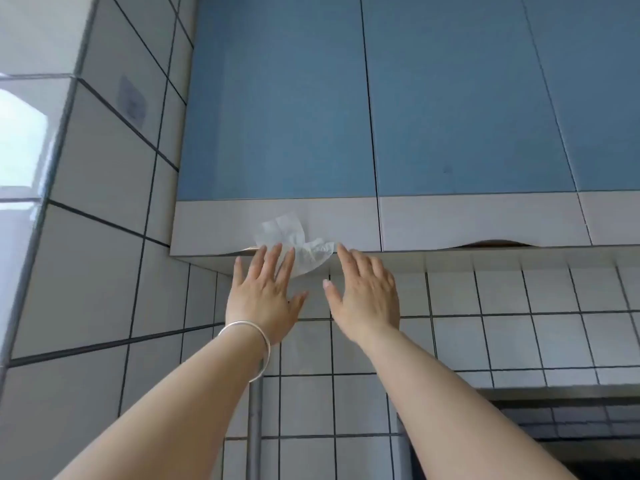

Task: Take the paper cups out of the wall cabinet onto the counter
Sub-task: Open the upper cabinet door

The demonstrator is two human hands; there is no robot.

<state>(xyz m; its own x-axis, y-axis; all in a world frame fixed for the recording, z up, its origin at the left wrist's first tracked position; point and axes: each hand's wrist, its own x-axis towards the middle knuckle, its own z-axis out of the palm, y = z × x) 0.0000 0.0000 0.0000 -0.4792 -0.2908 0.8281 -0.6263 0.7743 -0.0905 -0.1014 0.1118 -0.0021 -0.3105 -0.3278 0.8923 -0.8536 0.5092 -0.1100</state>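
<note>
The wall cabinet's left door (pixel 277 105) is blue with a grey lower band and stands closed. A crumpled white tissue or plastic scrap (pixel 294 237) sticks out at its bottom edge. My left hand (pixel 265 292), with a silver bangle on the wrist, reaches up with its fingers spread, fingertips at the door's lower edge beside the scrap. My right hand (pixel 363 292) is raised alongside it, fingers apart, fingertips just under the same edge. Neither hand holds anything. No paper cups are visible.
A second closed blue door (pixel 467 105) and a third (pixel 606 98) continue to the right. White tiled walls (pixel 104 202) enclose the corner on the left and behind. A dark range hood (pixel 571 427) sits low right. A grey pipe (pixel 254 427) runs down the tiles.
</note>
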